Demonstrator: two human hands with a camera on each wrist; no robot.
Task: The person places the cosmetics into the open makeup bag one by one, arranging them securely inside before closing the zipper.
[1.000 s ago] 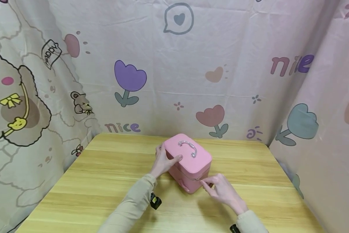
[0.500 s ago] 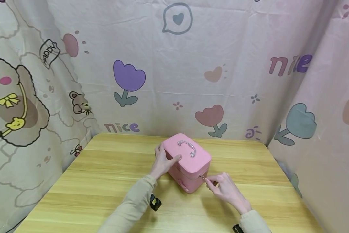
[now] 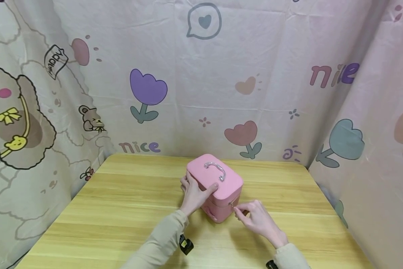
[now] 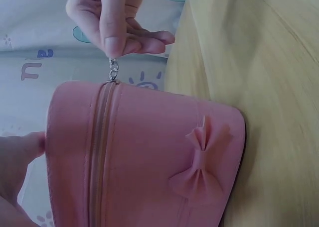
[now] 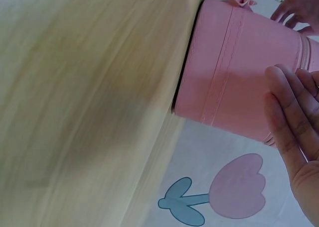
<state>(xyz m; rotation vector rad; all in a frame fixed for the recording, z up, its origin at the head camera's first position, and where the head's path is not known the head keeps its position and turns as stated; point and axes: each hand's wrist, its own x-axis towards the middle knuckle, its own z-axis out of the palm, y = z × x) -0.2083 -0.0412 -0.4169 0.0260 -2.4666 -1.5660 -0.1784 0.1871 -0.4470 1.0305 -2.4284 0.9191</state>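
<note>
A pink makeup case (image 3: 231,188) with a silver handle (image 3: 218,167) on its lid stands upright on the wooden table. My left hand (image 3: 194,193) holds it by the lid edge, thumb on top and fingers down the side. Between thumb and forefinger my right hand (image 3: 257,221) pinches the metal zipper pull (image 4: 114,67), near the case's right front corner. Along the long side in the left wrist view, the zipper track (image 4: 99,147) looks closed. Below it sits a pink bow (image 4: 199,160).
The wooden table (image 3: 137,194) reaches back to a hanging curtain (image 3: 188,74) printed with flowers and bears. A black wrist camera (image 3: 186,244) hangs under the left sleeve, and part of another shows by the right sleeve.
My left hand has slid toward the case's near end. My right hand has drawn the zipper pull from the front corner slightly round to the right side. The case stays put.
</note>
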